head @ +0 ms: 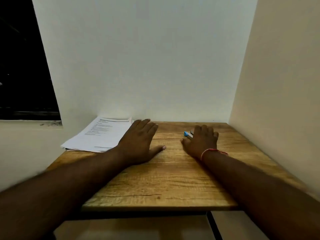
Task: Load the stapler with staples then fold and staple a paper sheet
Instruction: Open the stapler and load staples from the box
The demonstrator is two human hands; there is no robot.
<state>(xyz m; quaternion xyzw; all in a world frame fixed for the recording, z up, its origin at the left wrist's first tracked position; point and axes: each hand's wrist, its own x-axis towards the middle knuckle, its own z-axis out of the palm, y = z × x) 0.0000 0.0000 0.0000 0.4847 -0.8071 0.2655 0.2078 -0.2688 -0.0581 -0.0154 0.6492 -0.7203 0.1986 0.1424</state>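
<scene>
A stack of printed paper sheets (pixel 100 134) lies at the back left of the wooden table (pixel 173 179). My left hand (pixel 140 142) lies flat on the table with straight fingers, its outer edge over the stack's right side. A small blue and metal stapler (pixel 187 134) lies at the back of the table, mostly hidden under my right hand (pixel 201 141). That hand rests over the stapler with fingers extended; whether they curl round it does not show. A red thread circles the right wrist.
White walls close the table in at the back and on the right (pixel 277 101). A dark window (pixel 22 66) with a sill is at the left. The table's front edge (pixel 155 207) is near me, with floor below.
</scene>
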